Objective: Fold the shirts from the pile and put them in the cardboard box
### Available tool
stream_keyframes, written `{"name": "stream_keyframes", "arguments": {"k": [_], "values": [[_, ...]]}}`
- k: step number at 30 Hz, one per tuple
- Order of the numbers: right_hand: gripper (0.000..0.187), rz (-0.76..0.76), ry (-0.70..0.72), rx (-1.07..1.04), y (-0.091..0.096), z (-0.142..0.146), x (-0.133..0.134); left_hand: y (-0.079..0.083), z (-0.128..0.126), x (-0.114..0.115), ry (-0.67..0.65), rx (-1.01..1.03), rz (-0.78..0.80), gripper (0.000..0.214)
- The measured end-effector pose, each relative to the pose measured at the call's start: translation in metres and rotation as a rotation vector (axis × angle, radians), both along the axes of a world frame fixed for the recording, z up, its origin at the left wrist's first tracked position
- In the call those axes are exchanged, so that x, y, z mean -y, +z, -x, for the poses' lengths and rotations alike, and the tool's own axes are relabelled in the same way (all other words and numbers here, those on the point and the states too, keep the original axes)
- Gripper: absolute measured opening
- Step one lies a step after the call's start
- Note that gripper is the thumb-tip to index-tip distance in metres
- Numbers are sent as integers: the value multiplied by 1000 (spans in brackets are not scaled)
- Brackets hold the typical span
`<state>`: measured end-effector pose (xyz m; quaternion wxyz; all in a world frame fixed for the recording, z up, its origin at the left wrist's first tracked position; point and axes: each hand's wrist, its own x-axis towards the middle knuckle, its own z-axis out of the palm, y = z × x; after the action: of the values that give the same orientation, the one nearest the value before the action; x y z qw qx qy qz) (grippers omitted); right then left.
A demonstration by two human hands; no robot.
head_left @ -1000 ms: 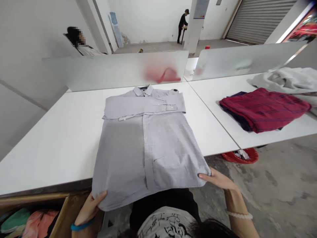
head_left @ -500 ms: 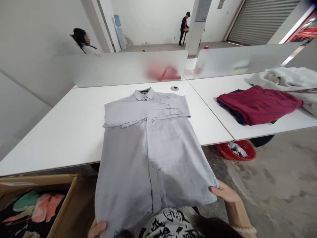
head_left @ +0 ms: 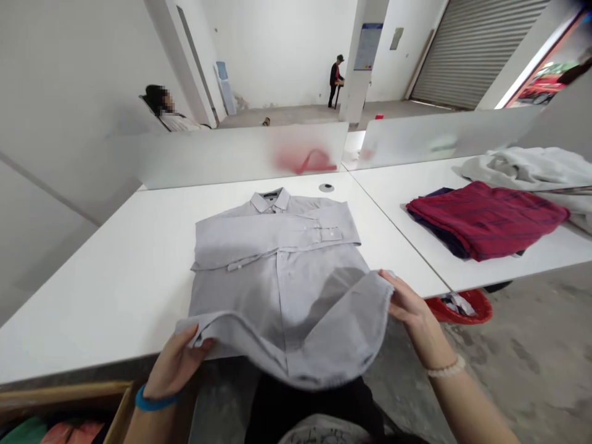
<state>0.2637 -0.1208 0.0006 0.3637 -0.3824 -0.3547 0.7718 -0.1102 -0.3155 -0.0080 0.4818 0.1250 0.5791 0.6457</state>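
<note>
A light grey button-up shirt (head_left: 245, 283) lies front up on the white table (head_left: 115, 265), its collar toward the far side and its sleeves laid across the chest. My left hand (head_left: 176, 361) grips the left corner of its hem, near the table's front edge. At the other hem corner my right hand (head_left: 409, 302) pinches the cloth, with the fingers partly hidden behind it. Between my hands the hem is lifted and sags in a curve in front of the table edge.
Folded red plaid cloth (head_left: 490, 219) rests on dark cloth at the right, beside a white garment pile (head_left: 531, 169). A cardboard box (head_left: 69, 394) with clothes stands below left, a red basket (head_left: 481, 308) below right. Frosted dividers (head_left: 208, 157) line the back; people are beyond.
Both hands have moved up and toward the table, carrying the shirt's hem with them. The hem, earlier pulled toward my body, is now raised and bowed. The view has tilted upward.
</note>
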Motion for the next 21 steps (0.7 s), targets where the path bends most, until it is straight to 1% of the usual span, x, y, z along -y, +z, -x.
{"name": "stream_keyframes", "arguments": {"k": [3,5,7,8,10,12,14,16,18,20,21], "values": [[28,39,100,-163,24,30,-48,35,9,-57,-133,47,-153,26],[27,39,140,-255,34,49,-85,54,21,-92,-162,-16,-234,26],[27,46,110,-319,39,70,-124,64,38,-129,-157,-146,-295,27],[27,56,66,-336,39,82,-143,64,48,-149,-148,-276,-295,29],[27,82,-40,-321,33,105,-175,57,67,-188,-128,-631,-208,37],[26,71,-147,-228,19,126,-199,40,82,-221,-110,-951,-51,46],[26,-18,-221,-66,1,141,-212,19,91,-242,-133,-1121,68,50],[29,-237,-234,181,-15,149,-217,0,96,-252,-192,-1220,119,53],[32,-465,-189,404,-25,153,-214,-14,96,-254,-261,-1320,158,57],[33,-670,-96,559,-28,159,-203,-20,90,-254,-300,-1390,196,59],[33,-799,-31,630,-28,164,-194,-21,85,-253,-322,-1424,205,59]]}}
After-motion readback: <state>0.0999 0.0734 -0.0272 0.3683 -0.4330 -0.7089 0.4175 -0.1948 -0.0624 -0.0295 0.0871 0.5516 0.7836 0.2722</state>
